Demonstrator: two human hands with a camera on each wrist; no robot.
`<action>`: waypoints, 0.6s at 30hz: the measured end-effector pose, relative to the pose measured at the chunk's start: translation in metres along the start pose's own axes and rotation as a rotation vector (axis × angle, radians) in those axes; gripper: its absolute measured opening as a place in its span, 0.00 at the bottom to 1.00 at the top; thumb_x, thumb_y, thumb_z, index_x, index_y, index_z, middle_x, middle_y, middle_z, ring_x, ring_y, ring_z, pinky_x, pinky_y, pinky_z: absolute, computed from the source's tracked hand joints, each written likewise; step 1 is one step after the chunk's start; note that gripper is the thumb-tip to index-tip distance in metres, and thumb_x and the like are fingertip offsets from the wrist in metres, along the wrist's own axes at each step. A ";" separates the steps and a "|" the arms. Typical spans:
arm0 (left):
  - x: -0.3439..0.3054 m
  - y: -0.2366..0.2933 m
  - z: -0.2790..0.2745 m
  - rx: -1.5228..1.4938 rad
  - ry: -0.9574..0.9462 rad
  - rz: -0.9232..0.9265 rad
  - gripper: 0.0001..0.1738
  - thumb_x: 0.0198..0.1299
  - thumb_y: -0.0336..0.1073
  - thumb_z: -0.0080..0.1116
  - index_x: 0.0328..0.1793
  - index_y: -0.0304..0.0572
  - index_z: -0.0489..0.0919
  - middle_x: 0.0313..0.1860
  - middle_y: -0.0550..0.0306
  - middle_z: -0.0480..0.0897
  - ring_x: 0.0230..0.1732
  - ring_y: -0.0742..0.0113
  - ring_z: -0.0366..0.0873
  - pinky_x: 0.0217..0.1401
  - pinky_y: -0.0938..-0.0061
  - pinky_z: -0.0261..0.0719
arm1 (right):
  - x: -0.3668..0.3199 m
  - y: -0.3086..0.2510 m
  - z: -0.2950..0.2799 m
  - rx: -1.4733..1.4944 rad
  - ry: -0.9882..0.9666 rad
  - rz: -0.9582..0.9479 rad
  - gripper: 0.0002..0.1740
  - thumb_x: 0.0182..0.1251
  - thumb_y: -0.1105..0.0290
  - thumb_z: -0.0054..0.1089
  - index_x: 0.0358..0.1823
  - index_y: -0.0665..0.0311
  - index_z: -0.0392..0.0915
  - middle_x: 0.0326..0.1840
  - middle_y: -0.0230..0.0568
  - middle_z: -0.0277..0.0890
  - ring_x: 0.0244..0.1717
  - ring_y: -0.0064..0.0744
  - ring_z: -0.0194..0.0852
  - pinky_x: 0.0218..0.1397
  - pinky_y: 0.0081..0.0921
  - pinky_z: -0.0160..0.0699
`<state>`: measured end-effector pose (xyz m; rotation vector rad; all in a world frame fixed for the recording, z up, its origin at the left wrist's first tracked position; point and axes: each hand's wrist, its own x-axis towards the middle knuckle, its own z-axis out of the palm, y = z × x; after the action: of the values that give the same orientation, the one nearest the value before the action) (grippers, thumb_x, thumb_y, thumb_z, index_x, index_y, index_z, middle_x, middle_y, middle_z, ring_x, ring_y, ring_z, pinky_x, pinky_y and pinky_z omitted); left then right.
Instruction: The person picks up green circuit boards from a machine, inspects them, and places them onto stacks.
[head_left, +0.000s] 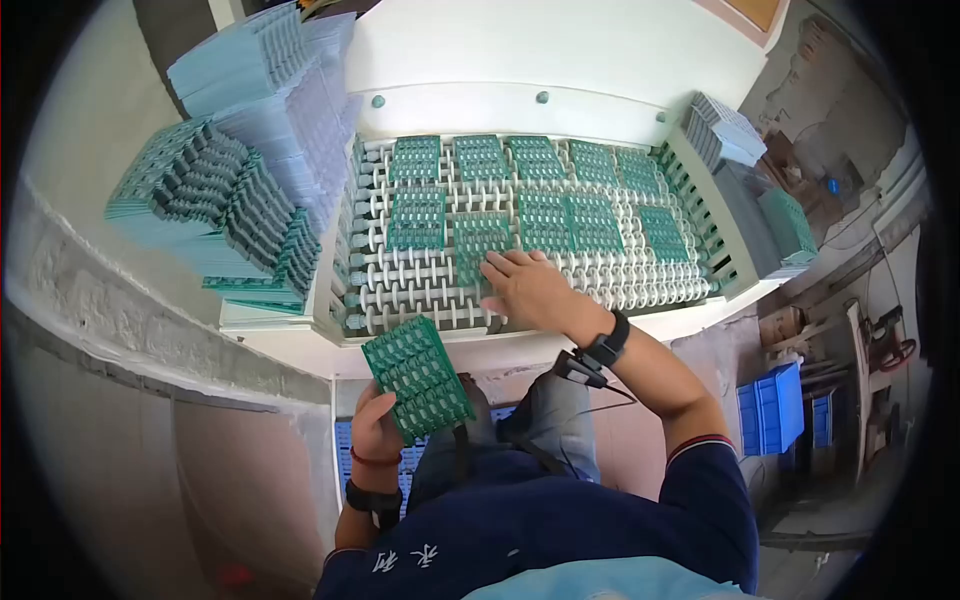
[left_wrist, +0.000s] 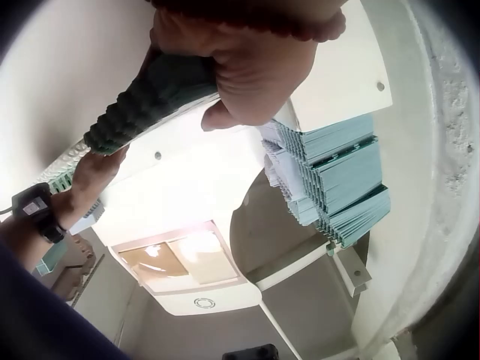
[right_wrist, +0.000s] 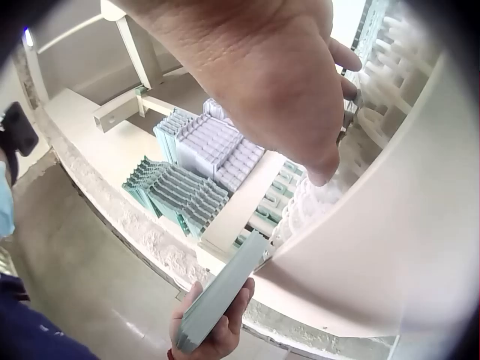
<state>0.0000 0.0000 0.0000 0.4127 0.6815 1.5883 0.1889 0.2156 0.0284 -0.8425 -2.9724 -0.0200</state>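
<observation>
My left hand (head_left: 374, 424) grips a stack of green circuit boards (head_left: 418, 380) in front of the roller conveyor; the right wrist view shows this stack (right_wrist: 222, 294) edge-on, with fingers around it. My right hand (head_left: 532, 292) reaches over the rollers, its fingertips on the lower edge of a green board (head_left: 481, 236) in the front row. Several other boards lie in two rows on the white rollers (head_left: 420, 272). In the right wrist view my right hand (right_wrist: 277, 82) hides most of the board under it.
Tall stacks of green boards (head_left: 215, 205) and pale sheets (head_left: 285, 95) stand left of the conveyor. More stacks (head_left: 722, 130) stand on its right side. A white cover (head_left: 540, 50) rises behind the rollers. Blue bins (head_left: 770, 410) are at the lower right.
</observation>
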 end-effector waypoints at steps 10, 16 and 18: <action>-0.010 -0.001 -0.001 -0.075 -0.117 0.033 0.33 0.50 0.30 0.49 0.64 0.21 0.59 0.59 0.37 0.71 0.59 0.48 0.71 0.62 0.59 0.68 | 0.020 0.047 -0.023 0.200 0.088 0.162 0.28 0.66 0.50 0.45 0.54 0.70 0.68 0.58 0.53 0.67 0.57 0.52 0.67 0.59 0.45 0.64; -0.008 -0.004 -0.008 -0.023 -0.072 0.058 0.31 0.53 0.30 0.50 0.63 0.22 0.61 0.57 0.39 0.72 0.56 0.51 0.73 0.60 0.62 0.70 | -0.028 0.122 -0.024 0.164 -0.198 0.622 0.28 0.67 0.50 0.41 0.46 0.71 0.73 0.51 0.56 0.71 0.51 0.53 0.71 0.54 0.43 0.69; -0.004 -0.006 -0.008 0.005 -0.067 0.031 0.30 0.54 0.30 0.50 0.63 0.23 0.61 0.56 0.40 0.73 0.56 0.53 0.74 0.59 0.63 0.71 | -0.040 0.130 -0.018 0.150 -0.165 0.614 0.28 0.67 0.49 0.41 0.46 0.71 0.73 0.51 0.56 0.71 0.51 0.53 0.71 0.54 0.43 0.68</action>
<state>0.0003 -0.0057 -0.0092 0.4803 0.6304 1.5950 0.2918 0.3051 0.0442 -1.7527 -2.6649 0.3026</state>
